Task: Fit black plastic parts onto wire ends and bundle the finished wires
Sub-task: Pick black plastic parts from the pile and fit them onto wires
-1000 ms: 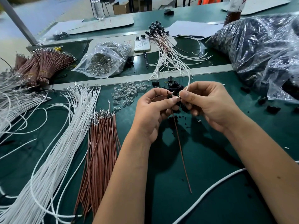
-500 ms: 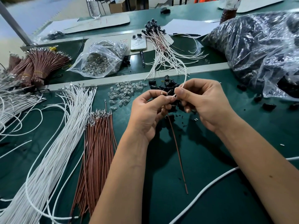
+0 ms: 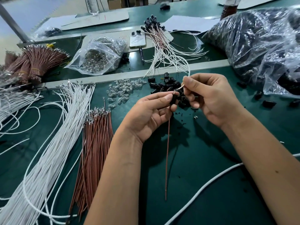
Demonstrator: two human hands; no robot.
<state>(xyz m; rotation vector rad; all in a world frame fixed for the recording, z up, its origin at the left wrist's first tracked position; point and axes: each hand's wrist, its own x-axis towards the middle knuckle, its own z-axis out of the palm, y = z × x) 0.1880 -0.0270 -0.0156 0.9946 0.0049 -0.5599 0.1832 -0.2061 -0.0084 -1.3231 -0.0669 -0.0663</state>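
Observation:
My left hand [image 3: 151, 114] pinches a small black plastic part [image 3: 174, 99] between thumb and fingers. A brown wire [image 3: 167, 153] hangs down from that part toward me. My right hand [image 3: 209, 98] pinches the end of a white wire [image 3: 181, 87] and holds its metal tip at the top of the black part. The white wire runs up and away behind my right hand. A heap of loose black parts [image 3: 165, 87] lies just behind my hands. Finished wires with black ends [image 3: 155, 28] lie fanned out farther back.
Loose white wires [image 3: 53, 135] and brown wires [image 3: 95, 143] lie at the left. Small clear bulbs [image 3: 123, 90] sit behind them, with a bag of bulbs [image 3: 99, 56], tied brown bundles [image 3: 37, 62], a phone [image 3: 137, 40] and a large bag of black parts [image 3: 259, 51] beyond. A thick white cable [image 3: 211, 185] crosses front right.
My hands have drawn slightly apart. The black part and the white wire's tip now show between my fingers, where before my fingertips met over them.

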